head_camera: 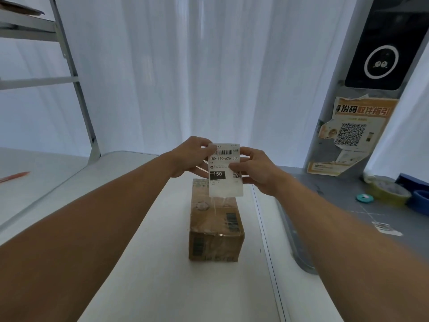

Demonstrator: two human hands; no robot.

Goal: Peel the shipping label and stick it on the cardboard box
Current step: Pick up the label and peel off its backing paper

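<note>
Both edges of the shipping label [225,169] were pinched, by the left hand [191,156] and by the right hand [255,169], above the cardboard box [214,226] lying below them, where a curling loose backing could have stuck it crooked.

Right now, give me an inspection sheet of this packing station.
Surface: white table, bare around the box; grey mat on its right.
Job's things: shipping label held upright in the air above the cardboard box, not stuck on; box lies taped on the table.
Clutter: tape rolls and a small teal disc on the mat; red pen far left.
Grippers: left hand and right hand both pinch the label's side edges.
Cables: nothing seen.
Surroundings: white curtain, metal shelving on the left, pillar with orange poster and dark screen on the right.
</note>
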